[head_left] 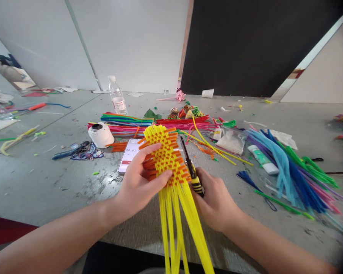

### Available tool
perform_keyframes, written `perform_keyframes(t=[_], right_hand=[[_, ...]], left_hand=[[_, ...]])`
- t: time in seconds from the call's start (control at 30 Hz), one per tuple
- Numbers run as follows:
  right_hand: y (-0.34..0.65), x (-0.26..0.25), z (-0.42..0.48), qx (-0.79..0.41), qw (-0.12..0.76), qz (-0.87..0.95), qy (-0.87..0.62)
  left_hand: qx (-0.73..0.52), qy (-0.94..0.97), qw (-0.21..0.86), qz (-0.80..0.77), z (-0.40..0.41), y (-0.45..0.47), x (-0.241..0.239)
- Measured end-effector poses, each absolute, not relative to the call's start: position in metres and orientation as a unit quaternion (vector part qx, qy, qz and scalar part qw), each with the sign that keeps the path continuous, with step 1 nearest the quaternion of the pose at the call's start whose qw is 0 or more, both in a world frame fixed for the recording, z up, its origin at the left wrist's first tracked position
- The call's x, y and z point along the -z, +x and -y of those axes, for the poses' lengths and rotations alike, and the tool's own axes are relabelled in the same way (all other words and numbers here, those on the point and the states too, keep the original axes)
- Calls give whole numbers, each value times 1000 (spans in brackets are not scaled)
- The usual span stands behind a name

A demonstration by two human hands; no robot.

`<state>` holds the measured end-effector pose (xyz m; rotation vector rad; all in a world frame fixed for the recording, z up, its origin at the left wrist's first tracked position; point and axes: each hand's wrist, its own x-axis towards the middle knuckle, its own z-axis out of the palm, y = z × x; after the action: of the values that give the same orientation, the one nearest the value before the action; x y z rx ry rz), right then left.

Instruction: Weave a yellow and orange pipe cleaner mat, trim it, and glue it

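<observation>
My left hand [143,182] grips a woven piece of yellow and orange pipe cleaners [167,154], thumb on its near face. Long loose yellow ends hang from the weave towards me, and short orange ends stick out along both sides. In my right hand [217,201] is a pair of scissors [196,182] with black blades and yellow-and-black handles. The blades point away from me, close beside the weave's right edge; whether they touch it I cannot tell. Partly behind my left hand, a phone [128,152] showing a timer lies on the table.
Bundles of coloured pipe cleaners [131,120] lie behind the weave, and blue, purple and green ones [288,171] at the right. Also on the grey table [60,194] are a white spool [101,135], a water bottle [117,97], a glue tube [263,160] and a bag of beads [231,140].
</observation>
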<state>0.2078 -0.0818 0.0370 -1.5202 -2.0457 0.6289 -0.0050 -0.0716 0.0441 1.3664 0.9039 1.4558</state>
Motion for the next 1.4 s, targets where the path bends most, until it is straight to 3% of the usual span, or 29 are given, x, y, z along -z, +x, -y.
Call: perform_keyframes(t=[1.4], right_hand=[[208, -30, 77, -241, 286, 744, -553]], left_hand=[[-575, 557, 491, -344, 76, -2, -43]])
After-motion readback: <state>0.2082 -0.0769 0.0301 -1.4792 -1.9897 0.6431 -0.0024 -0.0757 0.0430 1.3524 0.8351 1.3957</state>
